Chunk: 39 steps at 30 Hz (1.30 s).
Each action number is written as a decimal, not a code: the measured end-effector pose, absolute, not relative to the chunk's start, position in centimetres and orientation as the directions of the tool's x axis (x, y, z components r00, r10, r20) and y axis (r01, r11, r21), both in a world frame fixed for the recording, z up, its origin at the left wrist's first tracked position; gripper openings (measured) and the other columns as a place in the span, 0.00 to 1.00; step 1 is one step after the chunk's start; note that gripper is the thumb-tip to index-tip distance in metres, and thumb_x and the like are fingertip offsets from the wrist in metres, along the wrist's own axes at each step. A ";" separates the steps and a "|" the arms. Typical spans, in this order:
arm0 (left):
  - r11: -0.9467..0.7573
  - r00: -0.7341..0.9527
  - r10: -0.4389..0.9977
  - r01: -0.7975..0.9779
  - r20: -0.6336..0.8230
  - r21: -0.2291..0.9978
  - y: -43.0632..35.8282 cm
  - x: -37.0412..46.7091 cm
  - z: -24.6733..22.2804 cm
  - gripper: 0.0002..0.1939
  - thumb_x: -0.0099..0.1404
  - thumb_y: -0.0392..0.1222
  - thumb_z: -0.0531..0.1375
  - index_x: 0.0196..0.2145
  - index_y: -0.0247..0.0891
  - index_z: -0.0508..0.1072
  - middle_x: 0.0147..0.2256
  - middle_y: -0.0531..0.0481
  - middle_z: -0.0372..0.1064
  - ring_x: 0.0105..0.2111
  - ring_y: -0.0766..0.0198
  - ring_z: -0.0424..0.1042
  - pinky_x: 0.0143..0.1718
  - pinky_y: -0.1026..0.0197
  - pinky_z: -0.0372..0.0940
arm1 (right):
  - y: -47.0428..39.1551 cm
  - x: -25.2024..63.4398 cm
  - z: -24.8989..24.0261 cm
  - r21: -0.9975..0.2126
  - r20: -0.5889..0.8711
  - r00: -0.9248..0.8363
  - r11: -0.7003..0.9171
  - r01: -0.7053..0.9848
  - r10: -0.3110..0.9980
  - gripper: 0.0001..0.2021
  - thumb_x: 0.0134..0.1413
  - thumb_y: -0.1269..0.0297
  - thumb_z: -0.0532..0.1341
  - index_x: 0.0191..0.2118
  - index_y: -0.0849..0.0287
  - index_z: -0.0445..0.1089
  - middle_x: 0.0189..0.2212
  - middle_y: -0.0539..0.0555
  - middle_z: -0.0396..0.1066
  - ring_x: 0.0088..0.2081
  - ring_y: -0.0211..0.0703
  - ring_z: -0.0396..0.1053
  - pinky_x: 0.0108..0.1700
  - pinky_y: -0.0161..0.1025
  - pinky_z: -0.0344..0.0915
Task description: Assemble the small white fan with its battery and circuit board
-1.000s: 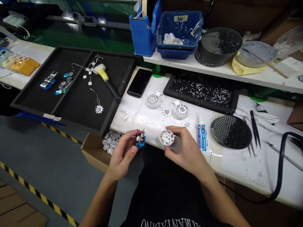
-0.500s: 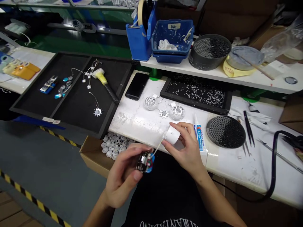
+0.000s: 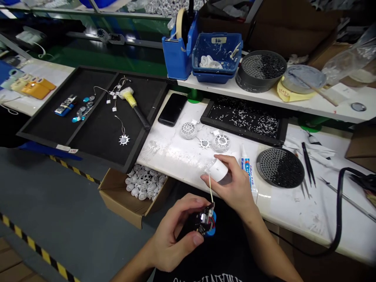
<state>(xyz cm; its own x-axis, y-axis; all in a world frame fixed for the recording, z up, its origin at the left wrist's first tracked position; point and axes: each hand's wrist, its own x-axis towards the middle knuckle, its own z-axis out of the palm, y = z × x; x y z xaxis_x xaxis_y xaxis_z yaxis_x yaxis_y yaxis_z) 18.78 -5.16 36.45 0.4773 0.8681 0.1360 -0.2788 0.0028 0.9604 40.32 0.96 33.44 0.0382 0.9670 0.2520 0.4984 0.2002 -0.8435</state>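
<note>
My left hand grips a small dark circuit board with a blue part on its underside and red wiring. A pale cable runs up from the board to a white cylindrical housing. My right hand holds that housing tilted on its side, between thumb and fingers, over the bench's front edge. Just behind it on the bench lie two round white lattice caps and a small star-shaped white part. Beside my right hand rests a blue and white glue tube.
A black tray with wired parts and a yellow-wrapped tool lies left. Below, a cardboard box holds many white round parts. A phone, a dish of black pieces, tweezers and a black cable occupy the bench.
My left hand has moved right and down with the circuit board, now below the housing. The cable hangs more steeply. My right hand and the housing have shifted slightly right.
</note>
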 end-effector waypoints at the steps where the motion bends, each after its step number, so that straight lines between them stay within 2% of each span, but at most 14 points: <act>1: 0.020 0.431 0.895 -0.299 0.117 0.954 -5.2 18.8 36.4 0.27 0.74 0.39 0.64 0.68 0.44 0.67 0.59 0.38 0.70 0.60 0.51 0.72 0.62 0.49 0.72 | 1.1 40.5 33.7 -0.830 0.269 0.018 0.222 0.512 0.963 0.26 0.60 0.53 0.74 0.60 0.52 0.70 0.53 0.56 0.77 0.50 0.51 0.78 0.46 0.45 0.76; 5: 0.067 0.245 0.969 -0.336 0.019 0.939 -4.8 18.5 36.1 0.22 0.74 0.41 0.64 0.64 0.45 0.71 0.59 0.40 0.72 0.61 0.48 0.74 0.62 0.48 0.73 | 1.2 40.5 33.9 -0.847 0.270 0.025 0.225 0.481 0.962 0.26 0.63 0.57 0.73 0.64 0.50 0.70 0.57 0.56 0.74 0.55 0.52 0.75 0.45 0.44 0.76; 8: 0.117 0.153 0.986 -0.359 -0.066 0.926 -4.3 18.3 35.7 0.20 0.75 0.42 0.64 0.62 0.45 0.72 0.58 0.40 0.74 0.60 0.47 0.76 0.60 0.48 0.74 | 1.2 40.3 33.5 -0.908 0.169 0.096 0.117 0.402 0.981 0.32 0.58 0.57 0.75 0.64 0.49 0.65 0.54 0.54 0.75 0.48 0.50 0.77 0.42 0.44 0.75; 10: 0.163 0.123 0.984 -0.377 -0.125 0.912 -4.0 18.4 35.5 0.18 0.75 0.43 0.64 0.60 0.45 0.72 0.56 0.41 0.76 0.57 0.49 0.77 0.57 0.48 0.76 | 1.2 40.2 33.4 -0.922 0.136 0.118 0.082 0.377 0.984 0.29 0.56 0.57 0.76 0.59 0.49 0.66 0.51 0.52 0.76 0.44 0.48 0.77 0.41 0.44 0.74; 12: 0.205 0.109 0.978 -0.396 -0.176 0.895 -3.9 18.7 35.2 0.18 0.74 0.43 0.64 0.59 0.45 0.72 0.54 0.41 0.76 0.55 0.49 0.78 0.56 0.47 0.77 | 1.3 40.2 33.6 -0.900 0.196 0.098 0.139 0.414 0.976 0.23 0.57 0.58 0.76 0.54 0.50 0.69 0.50 0.52 0.75 0.46 0.48 0.76 0.46 0.46 0.74; 15: 0.244 0.102 0.970 -0.425 -0.222 0.872 -3.9 19.1 34.8 0.18 0.74 0.43 0.65 0.59 0.45 0.72 0.54 0.42 0.77 0.55 0.49 0.78 0.57 0.46 0.76 | 1.4 40.3 34.3 -0.835 0.344 0.082 0.265 0.482 0.936 0.22 0.56 0.56 0.77 0.53 0.51 0.72 0.47 0.52 0.74 0.48 0.49 0.74 0.51 0.46 0.72; 19: 0.255 0.101 0.967 -0.452 -0.235 0.855 -4.0 19.4 34.4 0.17 0.75 0.44 0.64 0.59 0.47 0.71 0.54 0.43 0.77 0.54 0.52 0.79 0.57 0.46 0.76 | 1.3 40.1 34.7 -0.796 0.411 0.072 0.319 0.515 0.909 0.23 0.53 0.54 0.80 0.48 0.54 0.73 0.41 0.51 0.71 0.42 0.46 0.71 0.45 0.44 0.70; 26: 0.204 0.101 0.979 -0.424 -0.178 0.882 -3.7 19.9 34.0 0.17 0.76 0.43 0.63 0.60 0.46 0.70 0.54 0.42 0.76 0.52 0.52 0.80 0.55 0.47 0.76 | 1.1 39.8 34.3 -0.765 0.415 0.010 0.343 0.545 0.910 0.16 0.58 0.58 0.75 0.45 0.55 0.71 0.38 0.51 0.70 0.41 0.46 0.70 0.43 0.44 0.68; 30: 0.072 0.092 0.995 -0.278 -0.048 0.958 -3.1 19.7 33.6 0.19 0.76 0.42 0.61 0.62 0.47 0.69 0.56 0.41 0.73 0.55 0.52 0.77 0.55 0.49 0.76 | 1.1 39.6 33.7 -0.737 0.365 0.006 0.285 0.613 0.931 0.17 0.60 0.55 0.73 0.48 0.56 0.71 0.42 0.54 0.71 0.44 0.50 0.72 0.46 0.47 0.71; 33: -0.156 0.154 0.976 -0.001 0.154 0.988 -2.1 18.9 33.6 0.28 0.73 0.39 0.61 0.68 0.46 0.64 0.54 0.42 0.70 0.53 0.54 0.74 0.54 0.52 0.74 | 1.2 39.6 33.4 -0.700 0.333 -0.011 0.255 0.667 0.943 0.18 0.61 0.53 0.72 0.49 0.56 0.71 0.43 0.55 0.72 0.46 0.52 0.72 0.47 0.49 0.72; 36: -0.410 0.391 0.874 0.276 0.288 0.869 -0.9 18.3 34.2 0.38 0.69 0.33 0.60 0.74 0.44 0.58 0.53 0.41 0.68 0.50 0.55 0.72 0.53 0.51 0.73 | 1.3 39.5 33.3 -0.673 0.307 -0.027 0.237 0.701 0.951 0.16 0.60 0.55 0.71 0.49 0.56 0.72 0.42 0.55 0.71 0.45 0.53 0.73 0.47 0.49 0.72; 39: -0.500 0.577 0.786 0.379 0.224 0.779 -0.1 18.2 35.1 0.41 0.66 0.30 0.58 0.76 0.43 0.56 0.54 0.41 0.67 0.51 0.53 0.70 0.53 0.50 0.71 | 1.3 39.5 33.1 -0.650 0.298 -0.041 0.235 0.723 0.954 0.15 0.60 0.60 0.69 0.50 0.56 0.73 0.43 0.56 0.71 0.44 0.53 0.73 0.45 0.49 0.72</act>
